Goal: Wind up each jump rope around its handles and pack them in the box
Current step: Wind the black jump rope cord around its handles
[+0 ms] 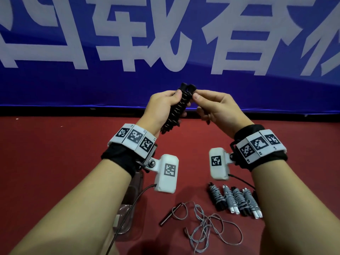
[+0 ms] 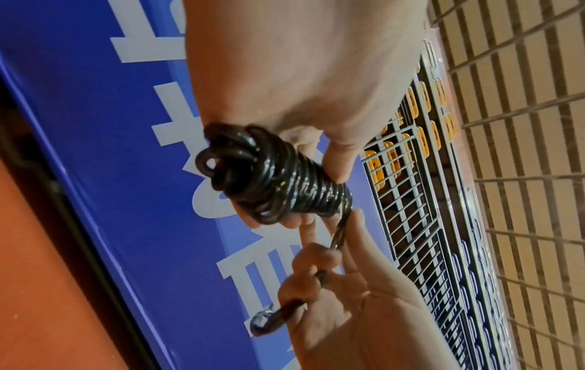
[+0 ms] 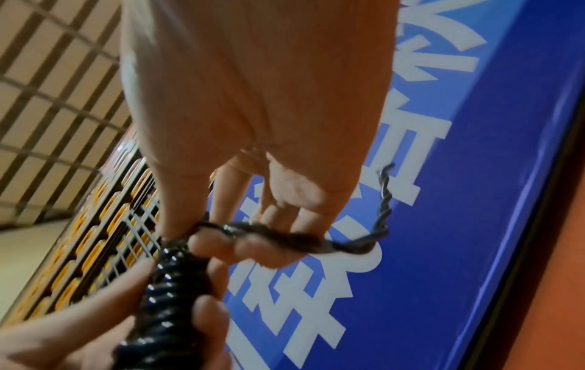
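Note:
I hold a black jump rope bundle (image 1: 175,109), wound tightly round its two handles, up in front of the blue banner. My left hand (image 1: 165,105) grips the bundle (image 2: 278,182) round its middle. My right hand (image 1: 201,105) pinches the rope's twisted free end (image 3: 316,241) close to the top of the coil (image 3: 171,288); that tail (image 2: 337,239) runs across its curled fingers. Several wound ropes (image 1: 236,201) with black and white handles lie side by side on the red table. A loose grey rope (image 1: 206,225) with a black handle (image 1: 171,214) lies tangled near them.
A clear plastic box (image 1: 127,230) sits on the red table (image 1: 55,153) under my left forearm, mostly hidden by it. The blue banner (image 1: 73,85) stands along the table's far edge. Wrist camera cables hang below both arms.

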